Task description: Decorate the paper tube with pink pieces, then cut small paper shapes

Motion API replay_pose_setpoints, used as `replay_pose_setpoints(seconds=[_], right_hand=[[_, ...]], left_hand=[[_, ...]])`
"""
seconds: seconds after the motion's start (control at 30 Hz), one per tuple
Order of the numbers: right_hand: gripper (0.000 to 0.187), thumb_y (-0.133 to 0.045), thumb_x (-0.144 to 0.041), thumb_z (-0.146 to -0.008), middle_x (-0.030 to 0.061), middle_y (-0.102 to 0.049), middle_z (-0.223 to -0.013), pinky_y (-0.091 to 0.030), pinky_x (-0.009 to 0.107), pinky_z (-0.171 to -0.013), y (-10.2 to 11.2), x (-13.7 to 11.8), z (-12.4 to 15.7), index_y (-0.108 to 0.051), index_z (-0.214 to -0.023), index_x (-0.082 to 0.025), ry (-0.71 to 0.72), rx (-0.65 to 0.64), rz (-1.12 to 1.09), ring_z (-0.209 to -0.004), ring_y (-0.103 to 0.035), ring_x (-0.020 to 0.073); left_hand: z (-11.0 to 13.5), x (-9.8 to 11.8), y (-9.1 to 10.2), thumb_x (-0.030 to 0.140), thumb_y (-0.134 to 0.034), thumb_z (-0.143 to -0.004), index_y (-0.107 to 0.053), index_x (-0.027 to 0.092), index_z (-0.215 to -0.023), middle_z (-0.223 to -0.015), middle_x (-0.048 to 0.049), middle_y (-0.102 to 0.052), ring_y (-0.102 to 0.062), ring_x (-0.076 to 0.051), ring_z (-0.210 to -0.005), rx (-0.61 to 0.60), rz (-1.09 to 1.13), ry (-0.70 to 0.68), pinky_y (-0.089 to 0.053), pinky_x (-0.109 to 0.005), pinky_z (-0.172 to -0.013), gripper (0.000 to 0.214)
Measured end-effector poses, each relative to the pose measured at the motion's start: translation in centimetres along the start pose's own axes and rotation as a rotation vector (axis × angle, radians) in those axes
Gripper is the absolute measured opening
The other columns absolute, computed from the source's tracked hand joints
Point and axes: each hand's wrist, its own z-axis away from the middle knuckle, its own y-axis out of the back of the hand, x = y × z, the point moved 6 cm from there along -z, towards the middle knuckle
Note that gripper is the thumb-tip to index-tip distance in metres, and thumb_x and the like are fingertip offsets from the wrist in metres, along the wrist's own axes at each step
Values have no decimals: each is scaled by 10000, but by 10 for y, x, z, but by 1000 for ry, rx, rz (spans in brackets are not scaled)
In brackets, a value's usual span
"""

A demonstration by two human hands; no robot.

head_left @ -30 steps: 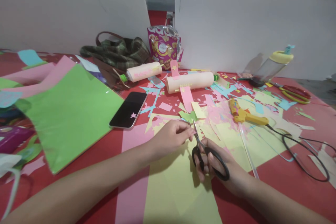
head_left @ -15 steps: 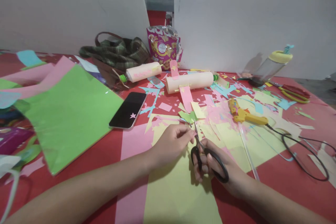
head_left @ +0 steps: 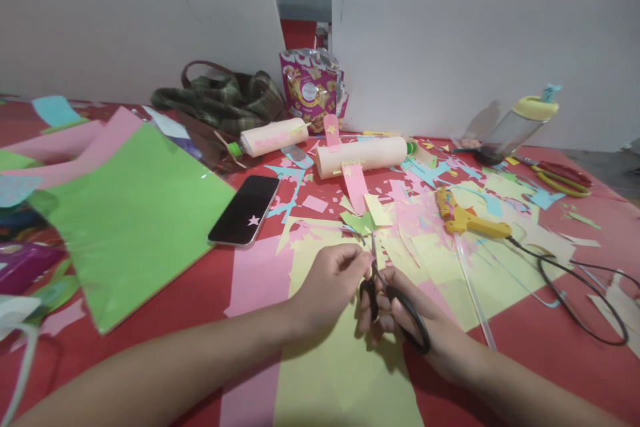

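Observation:
My right hand (head_left: 400,307) has its fingers through the black handles of a pair of scissors (head_left: 407,313), whose blades point away from me and stand slightly apart. Close against the blades, my left hand (head_left: 330,287) pinches a small piece of pink paper (head_left: 371,257), mostly hidden by the fingertips. Both hands are above a yellow paper sheet (head_left: 345,373), which overlaps a pink sheet (head_left: 250,347). Just past the scissor tips lie a green scrap (head_left: 357,221) and a pale yellow piece (head_left: 379,210). A small pink star (head_left: 253,221) rests on a black phone (head_left: 245,210) to the left.
A yellow glue gun (head_left: 473,223) with a black cord lies at right. Paper-wrapped bottles (head_left: 365,157) lie behind the scraps, before a purple snack bag (head_left: 311,90). Green sheets (head_left: 140,213) cover the left. A clear container (head_left: 515,130) and more scissors (head_left: 560,177) sit at far right.
The scissor handles have shifted slightly left and closer together at the bottom. My left hand has dropped a little, still pinching the pink paper.

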Motion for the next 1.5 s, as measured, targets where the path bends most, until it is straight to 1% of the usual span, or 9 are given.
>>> replay_pose_setpoints(seconds=[0.1,0.2,0.33,0.47,0.7,0.87,1.13,1.3,1.5], right_hand=[[230,-470,-386,-790,48,-483,-880,-414,307,-663,-1,-1,0,-356,-875,-206,-2,-8,-41,-762,-509,130],[173,-444,-350,-814,56,-475,-919,-418,290,-652,-2,0,1,-381,-880,-204,2,-14,-56,-797,-499,134],[82,-384,-266,-854,55,-480,-923,-413,273,-644,-3,1,3,-413,-877,-193,-5,-8,-52,-803,-498,130],[76,-365,-223,-860,51,-490,-906,-409,275,-656,-5,0,3,-430,-853,-184,-24,-16,-39,-779,-501,125],[113,-378,-295,-853,31,-501,-891,-386,273,-703,-4,0,4,-429,-884,-199,-75,6,29,-724,-482,100],[171,-370,-350,-845,47,-498,-886,-380,282,-683,-5,-3,7,-407,-889,-189,-46,-17,84,-714,-466,113],[175,-355,-356,-847,58,-484,-909,-375,270,-652,-8,-7,5,-392,-877,-187,-68,-8,123,-688,-463,113],[163,-362,-354,-848,37,-493,-864,-350,255,-608,-8,-8,5,-389,-864,-194,-81,26,147,-646,-440,99],[154,-365,-349,-850,28,-489,-836,-349,278,-677,-11,-9,5,-377,-841,-195,-54,11,170,-664,-420,99]], left_hand=[[0,-2,2,387,-355,-811,-354,179,-596,-377,52,-425,-437,-101,-301,37,-7,-17,-285,-195,-309,299],[0,-4,4,380,-362,-811,-364,169,-583,-390,52,-424,-413,-75,-292,71,-27,-22,-263,-173,-299,311],[-1,-8,6,400,-363,-809,-385,165,-583,-389,55,-406,-396,-67,-287,89,-39,-13,-264,-170,-290,326],[0,-10,9,409,-368,-803,-397,166,-576,-395,55,-401,-393,-70,-283,119,-56,-9,-266,-175,-275,334],[2,0,5,358,-385,-803,-364,165,-532,-396,63,-383,-384,-61,-282,169,-96,-48,-274,-174,-280,333],[2,1,5,363,-385,-800,-361,166,-530,-397,62,-382,-382,-60,-287,174,-129,-50,-273,-176,-282,335],[3,3,6,371,-384,-793,-369,169,-527,-388,60,-367,-385,-61,-287,169,-158,-58,-272,-181,-282,335],[3,2,6,386,-361,-804,-361,170,-525,-389,54,-379,-399,-67,-289,161,-199,-70,-270,-181,-279,353],[4,1,8,405,-349,-807,-356,168,-522,-386,49,-389,-422,-73,-297,157,-254,-77,-271,-175,-284,371]])
